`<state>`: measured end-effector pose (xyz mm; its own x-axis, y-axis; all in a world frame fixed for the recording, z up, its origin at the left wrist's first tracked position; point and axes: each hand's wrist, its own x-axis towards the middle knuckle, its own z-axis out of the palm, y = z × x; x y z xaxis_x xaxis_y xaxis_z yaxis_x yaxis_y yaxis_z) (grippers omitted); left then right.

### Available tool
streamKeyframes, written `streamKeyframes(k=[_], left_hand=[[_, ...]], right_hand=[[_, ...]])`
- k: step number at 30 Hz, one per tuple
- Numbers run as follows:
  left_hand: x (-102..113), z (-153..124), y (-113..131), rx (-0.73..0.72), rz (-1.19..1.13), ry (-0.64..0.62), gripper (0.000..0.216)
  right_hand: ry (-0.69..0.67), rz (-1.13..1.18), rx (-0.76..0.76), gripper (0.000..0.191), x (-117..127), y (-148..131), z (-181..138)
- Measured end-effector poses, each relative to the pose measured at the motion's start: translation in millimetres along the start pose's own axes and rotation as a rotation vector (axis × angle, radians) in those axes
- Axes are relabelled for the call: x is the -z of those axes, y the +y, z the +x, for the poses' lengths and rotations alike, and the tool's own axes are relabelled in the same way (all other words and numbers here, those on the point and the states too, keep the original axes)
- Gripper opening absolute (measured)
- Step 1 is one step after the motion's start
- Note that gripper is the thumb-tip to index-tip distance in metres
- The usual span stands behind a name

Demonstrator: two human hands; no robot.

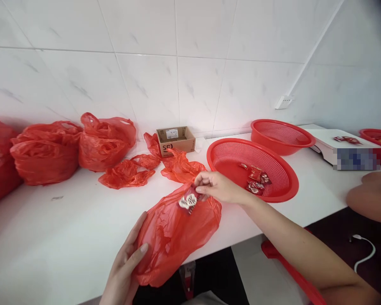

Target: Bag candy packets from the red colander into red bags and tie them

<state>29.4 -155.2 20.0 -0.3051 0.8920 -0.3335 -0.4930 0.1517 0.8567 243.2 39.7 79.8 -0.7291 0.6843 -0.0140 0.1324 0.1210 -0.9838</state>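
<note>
In the right hand [213, 186]: one dark red packet [188, 201], pale label showing, pinched between thumb and fingers, over the red bag [174, 241]; not yet released. In the left hand [127, 256]: left edge of the same bag, thumb over the plastic, fingers partly hidden but apparently closed around it. Done, by judgement: one packet in hand, bag held ready beneath. Contents of the bag: cannot tell through the plastic. Left: several small packets [256, 180] in the large basket [220, 154], beyond the right hand; work apparently unfinished. Also on the white table [70, 237]: crumpled bags [120, 174], cardboard box [178, 146], rounded red bundles [47, 152] at left, second basket [268, 140], white scale [332, 137] bearing more packets [348, 140].
</note>
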Motion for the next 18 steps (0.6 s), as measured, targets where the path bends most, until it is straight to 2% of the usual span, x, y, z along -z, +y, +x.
streamKeyframes(k=[2,5,7,9,11,14,16,18], left_hand=[[1,2,-2,-0.014,-0.012,-0.005,0.065],[2,4,-3,-0.033,-0.013,-0.014,0.064],[2,4,-4,-0.035,-0.013,-0.022,0.061],[2,5,-5,-0.037,-0.010,-0.020,0.060],[3,5,-5,-0.042,-0.007,-0.012,0.059],[3,5,-4,-0.050,-0.011,0.008,0.059],[4,5,-4,-0.047,-0.016,0.017,0.058],[5,6,-4,-0.047,-0.020,0.019,0.056]], right_hand=[[-0.056,-0.190,-0.027,0.002,-12,16,3],[0.019,-0.603,0.016,0.012,-28,36,6],[0.093,-0.666,0.082,0.019,-31,39,6],[0.155,-0.570,0.144,0.023,-24,31,5],[0.257,-0.495,0.185,0.022,-5,16,1],[0.429,-0.584,0.171,0.022,42,-3,-9],[0.459,-0.725,0.068,0.023,78,-1,-17],[0.395,-0.863,-0.140,0.029,108,13,-26]])
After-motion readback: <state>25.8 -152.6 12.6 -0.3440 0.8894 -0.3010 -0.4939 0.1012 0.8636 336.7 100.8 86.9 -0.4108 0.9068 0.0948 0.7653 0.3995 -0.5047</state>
